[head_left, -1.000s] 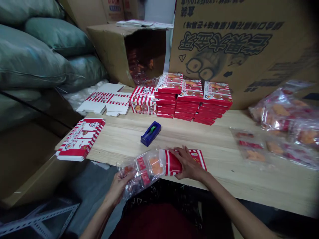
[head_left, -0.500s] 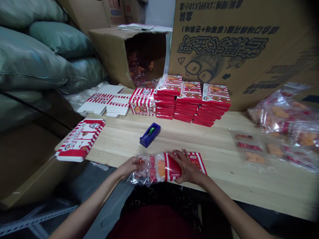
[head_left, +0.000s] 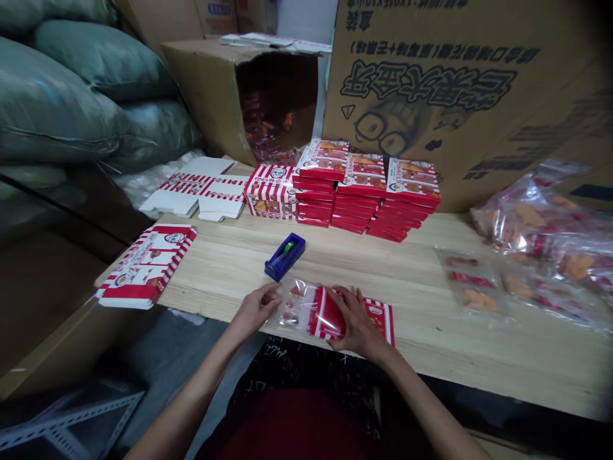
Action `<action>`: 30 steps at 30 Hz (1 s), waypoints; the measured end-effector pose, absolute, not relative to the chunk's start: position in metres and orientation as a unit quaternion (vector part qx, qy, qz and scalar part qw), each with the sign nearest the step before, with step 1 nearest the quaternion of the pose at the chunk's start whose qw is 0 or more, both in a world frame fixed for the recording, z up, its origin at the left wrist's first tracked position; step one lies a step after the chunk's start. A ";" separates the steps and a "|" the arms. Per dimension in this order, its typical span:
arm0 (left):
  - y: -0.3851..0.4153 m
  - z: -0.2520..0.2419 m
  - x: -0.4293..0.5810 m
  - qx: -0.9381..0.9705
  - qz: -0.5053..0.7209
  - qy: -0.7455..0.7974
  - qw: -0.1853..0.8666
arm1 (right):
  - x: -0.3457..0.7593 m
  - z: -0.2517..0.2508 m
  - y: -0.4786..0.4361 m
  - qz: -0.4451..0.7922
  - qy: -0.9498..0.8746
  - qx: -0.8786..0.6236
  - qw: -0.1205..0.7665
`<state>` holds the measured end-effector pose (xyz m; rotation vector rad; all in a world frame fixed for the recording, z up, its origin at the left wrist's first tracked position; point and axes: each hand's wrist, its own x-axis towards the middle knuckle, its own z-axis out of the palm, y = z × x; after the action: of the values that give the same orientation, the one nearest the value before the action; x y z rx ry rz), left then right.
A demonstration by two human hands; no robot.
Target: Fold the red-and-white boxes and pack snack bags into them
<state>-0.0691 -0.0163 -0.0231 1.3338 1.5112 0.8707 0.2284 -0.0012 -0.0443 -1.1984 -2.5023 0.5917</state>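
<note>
At the table's front edge lies a flat red-and-white striped carton. My right hand grips it from above, its fingers bent over the middle. A clear plastic bag with small brown and orange pieces sticks out of the carton's left end; the rest of the bag is hidden inside. My left hand pinches the bag's outer left edge between thumb and fingers. Just beyond the bag stands a blue tape dispenser with a green core.
Stacks of filled cartons stand at the back, before a large cardboard box. Flattened cartons lie at the left. More filled plastic bags are heaped on the right. An open cardboard box sits behind, beside green sacks.
The bag has slid further right into the carton, so less of it shows. My left hand has moved right with it; my right hand stays on the carton. The view has shifted slightly.
</note>
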 end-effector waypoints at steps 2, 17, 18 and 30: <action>-0.019 -0.012 -0.070 0.557 0.340 0.622 0.433 | 0.225 -0.041 -0.004 0.183 -0.872 -0.418 0.178; -0.019 0.058 -0.026 0.659 0.396 0.576 0.278 | 0.203 -0.010 -0.021 0.062 -0.843 -0.441 0.302; -0.018 0.060 -0.022 0.665 0.392 0.574 0.272 | 0.200 -0.008 -0.022 0.062 -0.840 -0.441 0.310; -0.003 0.090 0.013 0.767 0.393 0.393 0.320 | 0.196 0.000 -0.020 0.080 -0.691 -0.521 0.495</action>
<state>0.0128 -0.0027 0.0898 2.0146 1.0340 1.0340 0.1960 -0.0204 -0.0001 -1.2622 -1.6753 0.1946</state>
